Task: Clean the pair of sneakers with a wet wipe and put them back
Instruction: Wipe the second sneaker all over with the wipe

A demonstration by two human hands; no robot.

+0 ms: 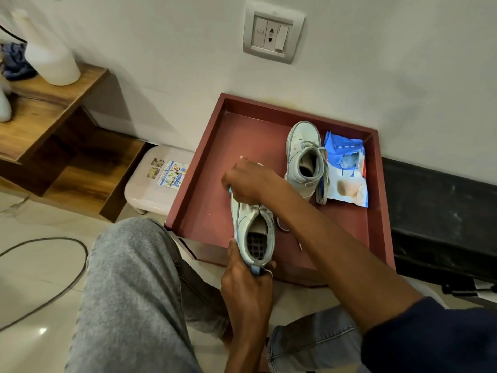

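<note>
My left hand (246, 278) grips the heel of a pale blue-white sneaker (251, 232), held above the near edge of a dark red tray (204, 189). My right hand (248, 181) lies curled over the sneaker's toe; a bit of white shows past the knuckles, and whether it is a wipe I cannot tell. The second sneaker (305, 157) stands upright in the tray toward the back. A blue and white wet wipe pack (345, 170) lies beside it on the right, its flap open.
The tray sits on the floor against a white wall with a socket plate (271, 36). A pale plastic stool (156, 184) stands to its left, beside a wooden shelf unit (51, 103) holding a white bottle (51, 60). A black cable (67, 278) curves across the tiles.
</note>
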